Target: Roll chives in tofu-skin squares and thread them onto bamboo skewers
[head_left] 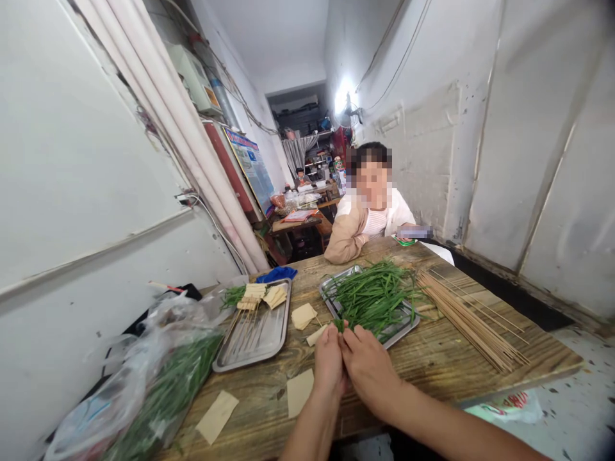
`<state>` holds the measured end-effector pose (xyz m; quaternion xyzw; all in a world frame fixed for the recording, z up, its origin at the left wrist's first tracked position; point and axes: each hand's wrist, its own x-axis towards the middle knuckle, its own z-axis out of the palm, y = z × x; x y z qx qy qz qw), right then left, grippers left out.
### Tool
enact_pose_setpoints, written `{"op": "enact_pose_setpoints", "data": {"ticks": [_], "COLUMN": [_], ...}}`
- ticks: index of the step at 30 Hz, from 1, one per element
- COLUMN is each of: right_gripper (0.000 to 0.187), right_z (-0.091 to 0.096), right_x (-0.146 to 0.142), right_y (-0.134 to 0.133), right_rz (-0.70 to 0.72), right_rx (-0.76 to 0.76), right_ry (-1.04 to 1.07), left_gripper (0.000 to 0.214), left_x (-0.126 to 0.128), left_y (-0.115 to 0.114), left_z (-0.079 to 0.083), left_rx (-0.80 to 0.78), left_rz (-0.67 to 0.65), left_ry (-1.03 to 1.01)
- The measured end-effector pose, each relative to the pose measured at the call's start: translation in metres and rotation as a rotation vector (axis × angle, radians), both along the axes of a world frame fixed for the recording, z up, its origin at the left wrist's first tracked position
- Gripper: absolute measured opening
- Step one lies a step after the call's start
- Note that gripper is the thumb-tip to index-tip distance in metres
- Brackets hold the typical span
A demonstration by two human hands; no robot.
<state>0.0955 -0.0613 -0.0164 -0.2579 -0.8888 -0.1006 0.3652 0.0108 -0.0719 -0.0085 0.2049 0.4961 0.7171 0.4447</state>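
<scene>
My left hand (327, 360) and my right hand (369, 363) are pressed together at the near edge of a metal tray of chives (375, 291). Both sets of fingers are closed around a small bunch of chives (340, 324), of which only a green tip shows. Beside my left fingertips lies a pale rolled tofu sheet (316, 335). Just beyond it is a small stack of tofu sheets (303, 315) with a skewer end sticking out. A single square tofu sheet (300, 392) lies next to my left wrist, and another tofu sheet (217, 416) is farther left.
A second metal tray (273, 346) holds skewered tofu rolls (252, 296). Bamboo skewers (473, 320) lie in a pile on the wooden table's right (542, 349). Plastic bags with more greens (168, 390) cover the left edge. A person (372, 221) sits across, holding a phone.
</scene>
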Motion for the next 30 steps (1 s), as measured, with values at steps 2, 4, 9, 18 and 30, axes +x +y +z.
{"op": "enact_pose_setpoints", "data": {"ticks": [2,4,9,18,30], "right_gripper": [0.016,0.018,0.040,0.026,0.024], "right_z": [0.016,0.033,0.054,0.061,0.020], "right_x": [0.010,0.019,0.009,-0.028,-0.066], "right_y": [0.000,0.008,0.038,0.016,0.006], "right_rz": [0.075,0.165,0.635,0.720,0.735], "right_rx": [-0.096,-0.231,-0.447,-0.168,-0.130], "right_ry": [-0.063,-0.070,-0.193,-0.428,-0.363], "left_gripper": [0.045,0.048,0.052,0.032,0.029], "left_x": [-0.011,-0.023,-0.056,-0.113,-0.137], "left_y": [-0.002,-0.006,-0.030,-0.082,-0.102], "left_z": [0.002,0.006,0.027,0.054,0.034], "left_rx": [-0.026,-0.072,-0.191,-0.171,-0.267], "left_rz": [-0.100,-0.204,-0.568,-0.899,-0.687], "left_ry": [0.081,0.128,0.238,0.155,0.497]}}
